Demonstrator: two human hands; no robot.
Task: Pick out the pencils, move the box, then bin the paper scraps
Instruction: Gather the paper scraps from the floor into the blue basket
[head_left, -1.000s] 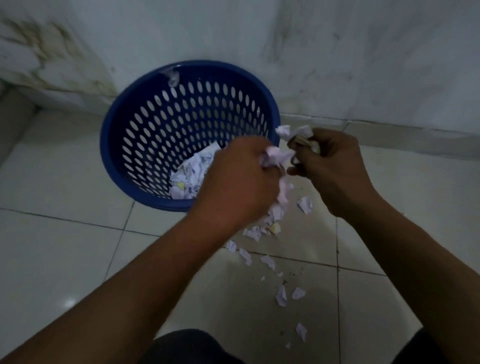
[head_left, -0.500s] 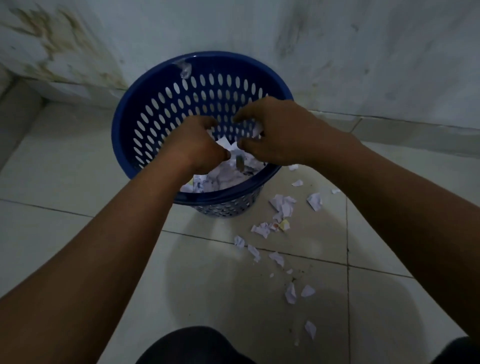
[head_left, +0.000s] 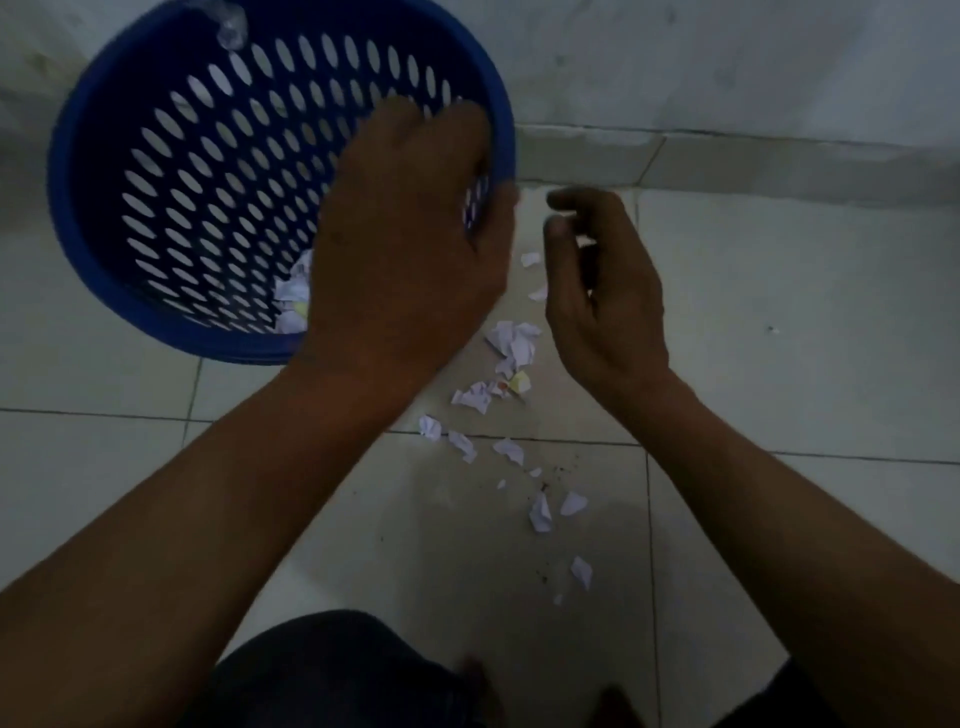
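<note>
Scraps litter the floor from 6 o'clock to centre, your right hand hangs loosely curled and empty at 2, and your left hand, grip impossible to tell, overlaps the bin at 10.

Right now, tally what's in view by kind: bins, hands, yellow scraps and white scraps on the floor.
Blue bin: 1
Hands: 2, left hand, right hand
Yellow floor scrap: 1
White floor scraps: roughly 14; clumps blur
Total: roughly 18
</note>
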